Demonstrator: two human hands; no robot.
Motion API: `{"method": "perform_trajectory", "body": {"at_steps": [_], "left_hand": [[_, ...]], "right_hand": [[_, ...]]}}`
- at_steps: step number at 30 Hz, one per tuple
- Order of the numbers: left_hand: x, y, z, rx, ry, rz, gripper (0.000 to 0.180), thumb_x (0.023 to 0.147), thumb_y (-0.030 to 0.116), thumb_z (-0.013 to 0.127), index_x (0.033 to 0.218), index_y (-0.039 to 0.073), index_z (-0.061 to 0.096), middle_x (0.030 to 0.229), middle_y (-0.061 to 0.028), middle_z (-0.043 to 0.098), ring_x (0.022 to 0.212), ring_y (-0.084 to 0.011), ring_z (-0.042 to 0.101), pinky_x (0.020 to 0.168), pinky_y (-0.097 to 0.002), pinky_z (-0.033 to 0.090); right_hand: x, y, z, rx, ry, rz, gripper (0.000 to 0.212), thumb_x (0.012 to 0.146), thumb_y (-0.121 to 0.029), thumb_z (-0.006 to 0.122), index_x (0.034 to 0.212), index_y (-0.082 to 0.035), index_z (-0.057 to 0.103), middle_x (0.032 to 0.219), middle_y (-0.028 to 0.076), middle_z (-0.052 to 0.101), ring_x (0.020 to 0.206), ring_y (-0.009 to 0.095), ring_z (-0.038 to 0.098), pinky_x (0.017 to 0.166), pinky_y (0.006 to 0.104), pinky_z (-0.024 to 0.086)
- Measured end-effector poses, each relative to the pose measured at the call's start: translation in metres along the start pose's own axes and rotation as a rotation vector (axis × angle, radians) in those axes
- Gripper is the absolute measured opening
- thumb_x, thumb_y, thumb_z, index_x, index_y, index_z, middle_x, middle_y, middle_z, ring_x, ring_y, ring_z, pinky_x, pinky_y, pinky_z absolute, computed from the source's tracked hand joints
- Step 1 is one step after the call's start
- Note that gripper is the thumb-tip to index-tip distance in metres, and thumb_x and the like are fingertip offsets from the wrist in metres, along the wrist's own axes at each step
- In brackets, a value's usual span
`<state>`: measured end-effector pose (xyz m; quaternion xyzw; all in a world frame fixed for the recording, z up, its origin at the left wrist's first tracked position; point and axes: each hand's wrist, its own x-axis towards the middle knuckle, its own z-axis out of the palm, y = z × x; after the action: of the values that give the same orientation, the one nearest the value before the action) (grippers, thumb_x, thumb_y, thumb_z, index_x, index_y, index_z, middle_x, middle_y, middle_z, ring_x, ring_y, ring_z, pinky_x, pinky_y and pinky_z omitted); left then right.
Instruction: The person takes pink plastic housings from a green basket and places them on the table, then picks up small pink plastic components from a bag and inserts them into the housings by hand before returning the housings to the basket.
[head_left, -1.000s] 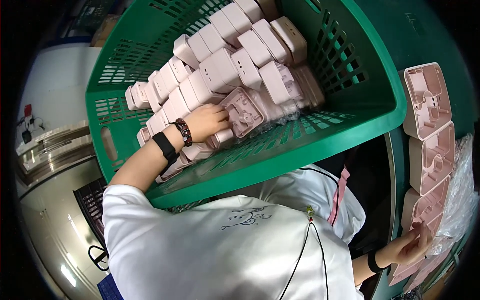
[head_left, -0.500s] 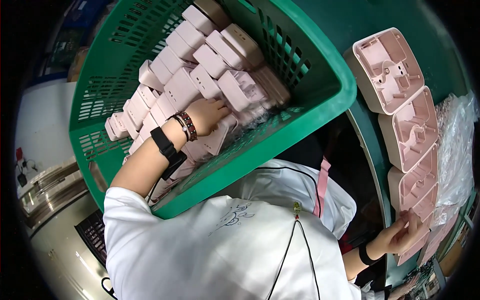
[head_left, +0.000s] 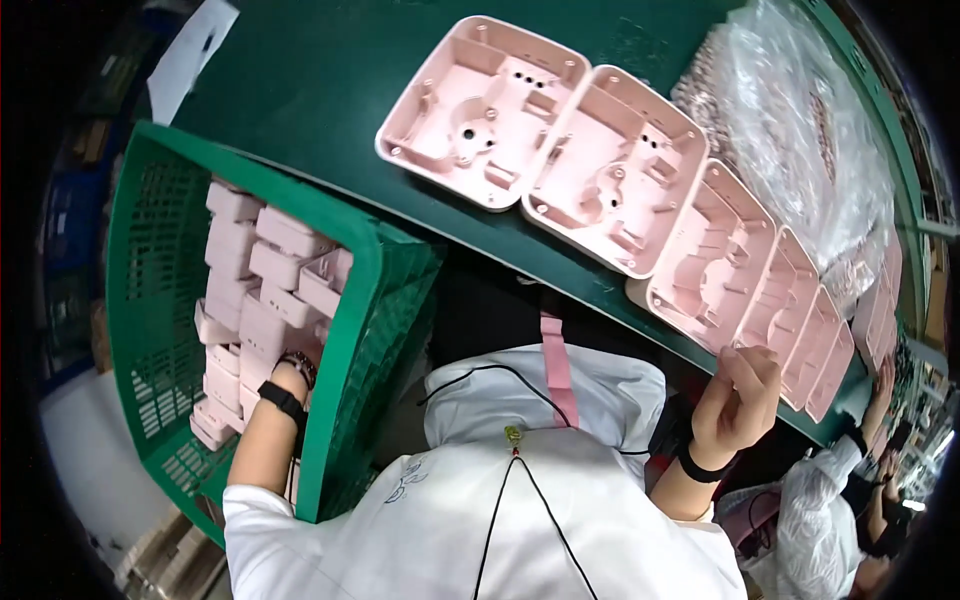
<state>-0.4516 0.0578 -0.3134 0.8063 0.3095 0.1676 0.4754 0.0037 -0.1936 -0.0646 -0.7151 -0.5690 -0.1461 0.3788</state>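
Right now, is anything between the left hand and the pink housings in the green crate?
Nothing visible blocks it. The left hand is already down inside the green crate, among the pink housings. The crate's near wall hides the fingers, so I cannot tell whether the grip has closed on one.

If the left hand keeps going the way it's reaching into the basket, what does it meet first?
Probably the pink housings stacked in the green basket. The left hand is largely hidden behind the rim, already down among them, so whether it touches one yet is unclear.
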Motion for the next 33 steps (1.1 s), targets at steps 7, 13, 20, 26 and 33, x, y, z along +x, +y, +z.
{"method": "perform_trajectory", "body": {"at_steps": [7,13,20,26,33], "left_hand": [[0.019,0.085,0.005,0.23,-0.306,-0.082,0.075,0.064,0.031,0.071,0.128,0.01,0.038,0.122,-0.0143,0.048,0.116,-0.0331,0.041,0.098,-0.0433,0.032],[0.038,0.161,-0.023,0.499,-0.443,-0.281,0.074,0.063,0.031,0.072,0.126,0.008,0.039,0.119,-0.0154,0.048,0.114,-0.0335,0.042,0.097,-0.0429,0.033],[0.023,0.288,-0.088,0.827,-0.22,-0.412,0.075,0.058,0.027,0.076,0.119,0.001,0.042,0.109,-0.016,0.049,0.106,-0.031,0.046,0.093,-0.0387,0.036],[0.03,0.364,-0.092,0.883,0.629,0.162,0.08,0.065,0.022,0.075,0.127,0.005,0.028,0.12,-0.0137,0.043,0.111,-0.0286,0.045,0.095,-0.0394,0.036],[0.132,0.395,0.037,0.927,0.595,1.26,0.055,0.072,0.03,0.07,0.113,0.022,0.035,0.116,0.0028,0.043,0.114,-0.0263,0.044,0.103,-0.0556,0.026]], "right_hand": [[-0.008,0.007,-0.015,-0.054,-0.008,0.039,0.031,0.06,0.016,0.049,0.087,0.002,0.056,0.069,0.011,0.051,0.058,0.021,0.047,0.055,0.0297,0.039],[-0.007,0.02,-0.012,0.0,0.013,0.022,0.032,0.057,0.014,0.051,0.086,0.001,0.056,0.069,0.01,0.052,0.058,0.022,0.047,0.054,0.0299,0.039],[0.005,0.016,0.002,0.103,0.079,-0.112,0.037,0.051,0.008,0.058,0.086,-0.004,0.059,0.066,0.005,0.052,0.052,0.018,0.046,0.048,0.0286,0.033],[0.012,-0.019,0.014,0.92,-0.173,0.168,0.033,0.082,-0.01,0.056,0.112,-0.001,0.046,0.082,0.013,0.055,0.073,0.02,0.052,0.068,0.0318,0.041],[0.052,-0.02,0.028,1.994,-0.465,0.525,0.08,0.083,-0.052,0.051,0.137,-0.004,0.018,0.129,0.013,0.036,0.117,0.025,0.041,0.097,0.0346,0.032]]}}
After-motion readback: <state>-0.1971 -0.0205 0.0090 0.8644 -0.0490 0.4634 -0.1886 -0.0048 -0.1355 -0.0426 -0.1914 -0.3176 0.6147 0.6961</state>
